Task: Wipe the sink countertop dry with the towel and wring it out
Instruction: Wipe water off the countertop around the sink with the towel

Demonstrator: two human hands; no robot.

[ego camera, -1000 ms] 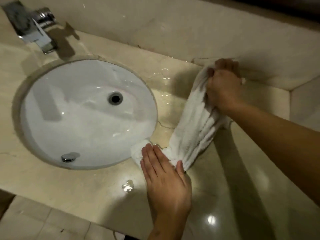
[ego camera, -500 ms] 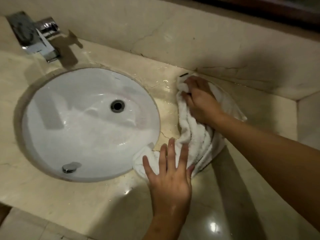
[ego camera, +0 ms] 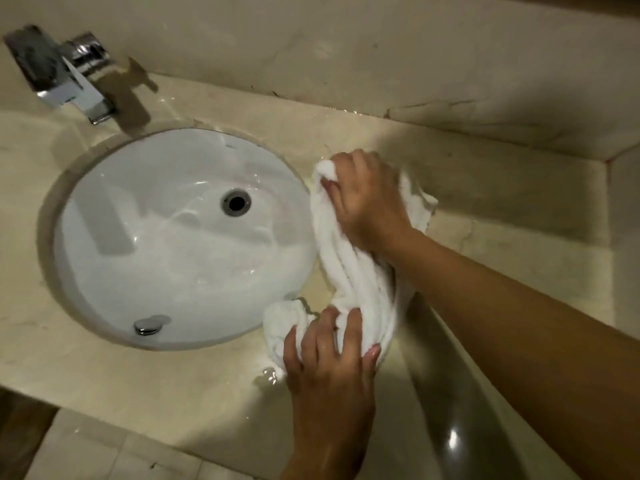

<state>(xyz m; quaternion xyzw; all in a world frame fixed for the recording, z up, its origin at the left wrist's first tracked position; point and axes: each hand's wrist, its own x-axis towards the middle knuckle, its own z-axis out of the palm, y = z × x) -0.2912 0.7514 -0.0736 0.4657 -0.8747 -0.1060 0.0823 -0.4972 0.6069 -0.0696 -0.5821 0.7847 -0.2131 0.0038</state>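
Note:
A white towel (ego camera: 349, 271) lies bunched in long folds on the beige marble countertop (ego camera: 502, 209), right beside the round white sink (ego camera: 166, 244). My right hand (ego camera: 363, 199) grips the towel's far end, fingers curled into the cloth. My left hand (ego camera: 329, 362) clutches its near end at the sink's right rim. A small puddle (ego camera: 268, 374) glistens on the counter just left of my left hand. Thin water streaks (ego camera: 332, 112) shine along the back wall joint.
A chrome faucet (ego camera: 72, 84) juts from the wall at the back left. The sink has a drain hole (ego camera: 236, 201) and a chrome stopper (ego camera: 149, 325) near its front. A beige side wall (ego camera: 623, 237) closes the counter on the right; floor tiles (ego camera: 104, 452) show below the front edge.
My right hand dragged the towel's far end from the back wall toward the sink's right rim. My left hand went from lying flat on the near end to gripping it.

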